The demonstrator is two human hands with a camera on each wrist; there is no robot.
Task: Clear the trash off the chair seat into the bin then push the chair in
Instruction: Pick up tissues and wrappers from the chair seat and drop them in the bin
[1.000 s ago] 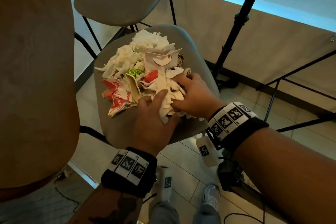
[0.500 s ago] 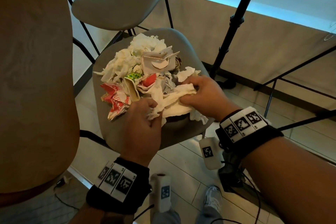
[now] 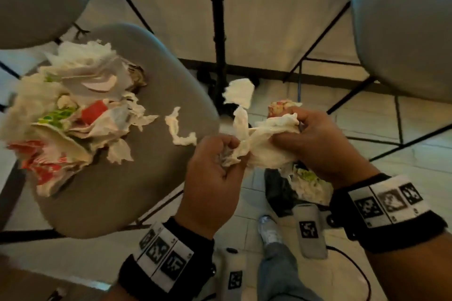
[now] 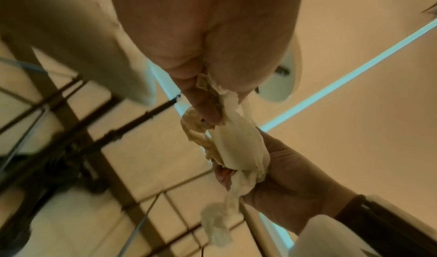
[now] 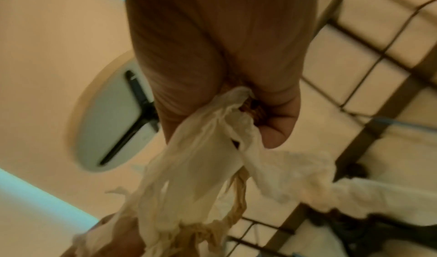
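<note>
white napkins [image 3: 266, 139] clamped in both grips, left hand [image 3: 212, 178], right hand [image 3: 320, 146], black bin [image 3: 281, 193] below holding paper

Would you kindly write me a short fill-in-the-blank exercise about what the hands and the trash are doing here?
1. The left hand and right hand both grip crumpled white ____.
2. Most trash lies on the grey chair ____.
3. The hands are held above the tiled ____, beside the chair.

Missing words: napkins; seat; floor

A café or canteen seating area. Grey stools [image 3: 127, 178] on black frames stand on a tiled floor [image 3: 415, 154]. Food wrappers [image 3: 61, 117] litter one seat beside a lit counter [image 3: 269, 19].
</note>
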